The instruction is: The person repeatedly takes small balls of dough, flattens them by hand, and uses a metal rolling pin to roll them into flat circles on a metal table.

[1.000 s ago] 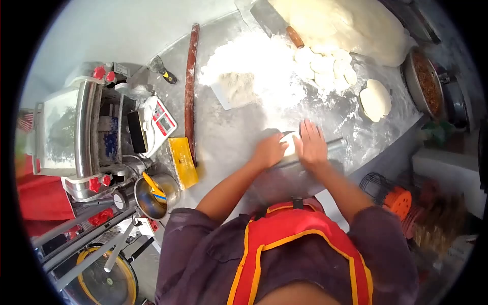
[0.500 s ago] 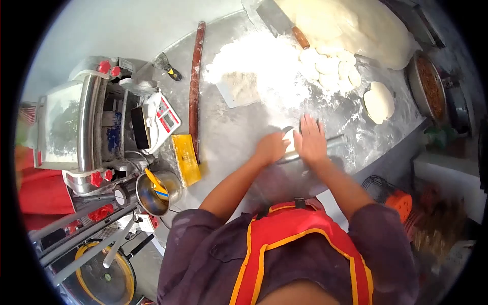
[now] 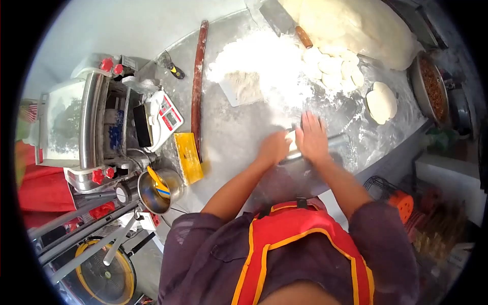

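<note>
Change vs. earlier frames: the left hand [image 3: 275,147] is now more blurred, and slightly less of the dough piece [image 3: 292,141] shows between the hands. The view has shifted a little, so the desk items sit slightly farther right in it. The right hand [image 3: 312,138] still lies across the metal rolling pin [image 3: 338,143].

Grip, left: fingers curled at the left edge of the dough piece; blur hides how tightly they close. Grip, right: open, palm down, fingers extended beside the dough piece, not wrapped round the pin.

Position: dough piece on the near part of the grey desk [image 3: 229,132], between the hands and partly covered.

Surface: flour [image 3: 264,53] spread on the far middle; long wooden stick [image 3: 198,76] left of it; yellow block [image 3: 188,158] by the stick's near end. Small dough pieces [image 3: 333,70] far right, near a large dough mass [image 3: 356,28] and a cleaver [image 3: 277,18]; flat dough [image 3: 381,103] farther right, short of a bowl of brown filling [image 3: 431,89].

Room: roller machine [image 3: 91,122] with red knobs at left, scale [image 3: 166,117] beside it, metal pot [image 3: 158,198] nearer, pale wall [image 3: 137,25] beyond
</note>
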`<state>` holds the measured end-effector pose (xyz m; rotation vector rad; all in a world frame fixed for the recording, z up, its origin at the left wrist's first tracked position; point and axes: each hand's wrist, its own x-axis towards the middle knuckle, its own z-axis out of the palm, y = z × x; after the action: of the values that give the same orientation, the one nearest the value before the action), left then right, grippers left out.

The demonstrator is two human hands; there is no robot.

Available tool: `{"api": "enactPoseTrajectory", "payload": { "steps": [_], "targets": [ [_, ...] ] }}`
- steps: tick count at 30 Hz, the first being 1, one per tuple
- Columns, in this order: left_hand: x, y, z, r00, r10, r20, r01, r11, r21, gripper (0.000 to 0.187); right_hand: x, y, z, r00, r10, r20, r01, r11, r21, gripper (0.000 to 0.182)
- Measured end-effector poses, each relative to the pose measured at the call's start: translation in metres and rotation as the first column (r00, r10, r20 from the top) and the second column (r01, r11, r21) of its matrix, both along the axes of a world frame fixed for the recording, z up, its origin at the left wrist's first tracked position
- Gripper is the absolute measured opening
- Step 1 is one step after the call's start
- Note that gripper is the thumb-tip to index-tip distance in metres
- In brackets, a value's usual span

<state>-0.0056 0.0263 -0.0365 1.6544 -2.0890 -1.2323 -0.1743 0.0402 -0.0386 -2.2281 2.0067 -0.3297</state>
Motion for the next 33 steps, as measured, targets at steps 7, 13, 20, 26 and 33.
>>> {"api": "enactPoseTrajectory", "payload": {
  "steps": [7,13,20,26,33],
  "targets": [
    [0.021,-0.021,-0.01,0.988,-0.111,0.104,0.115,0.993,-0.038,0.032,-0.011,0.05,0.009,0.998,0.048,0.045,-0.051,0.997,0.058,0.059],
    [0.036,0.005,-0.013,0.945,-0.07,-0.319,0.121,0.982,0.144,0.037,-0.014,0.052,-0.006,0.991,0.133,0.024,-0.125,0.97,-0.209,0.061],
    [0.004,-0.039,0.019,0.922,-0.326,0.207,0.317,0.945,0.078,0.035,-0.001,0.0,0.002,0.995,0.082,0.049,-0.079,0.995,-0.061,0.06],
    [0.049,0.01,-0.026,0.946,0.121,-0.3,-0.018,0.946,0.325,0.035,-0.028,0.093,0.023,0.981,0.149,0.125,-0.169,0.972,0.163,0.061],
    [-0.012,-0.019,0.048,0.881,-0.277,0.384,0.279,0.959,0.053,0.03,0.01,-0.007,0.006,0.998,0.062,-0.007,-0.063,0.997,-0.051,0.059]
  ]
}}
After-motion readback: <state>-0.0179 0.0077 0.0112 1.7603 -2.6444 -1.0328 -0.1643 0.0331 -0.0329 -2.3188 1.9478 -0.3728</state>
